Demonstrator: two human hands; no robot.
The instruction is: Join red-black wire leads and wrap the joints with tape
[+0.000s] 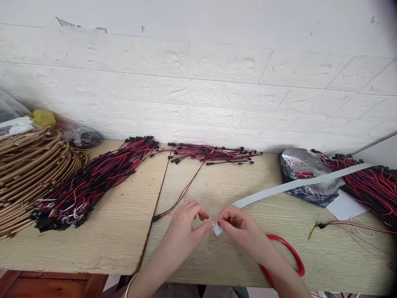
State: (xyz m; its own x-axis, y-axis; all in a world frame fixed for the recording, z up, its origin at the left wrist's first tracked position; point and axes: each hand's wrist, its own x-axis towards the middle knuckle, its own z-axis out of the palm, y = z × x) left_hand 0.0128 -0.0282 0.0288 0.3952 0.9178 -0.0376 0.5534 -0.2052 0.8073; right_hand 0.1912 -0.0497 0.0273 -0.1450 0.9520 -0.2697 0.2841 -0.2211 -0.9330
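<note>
A long white strip (269, 193) runs from the right side of the table down to my right hand (237, 223), whose fingers are pinched on it near its end. The end of the strip pokes out below those fingertips. My left hand (190, 223) is just left of it, thumb and index finger apart, the thumb tip at the strip's end. Whether a tiny piece lies at that thumb tip is too small to tell. Under my right forearm lies a red-handled tool (290, 248), partly hidden.
Bundles of red and black wires (102, 174) lie left, more wires (214, 153) along the wall, and another pile (369, 186) at right. Coiled tan strips (34, 165) fill the far left. A patterned bag (307, 174) stands back right. A seam crosses the table.
</note>
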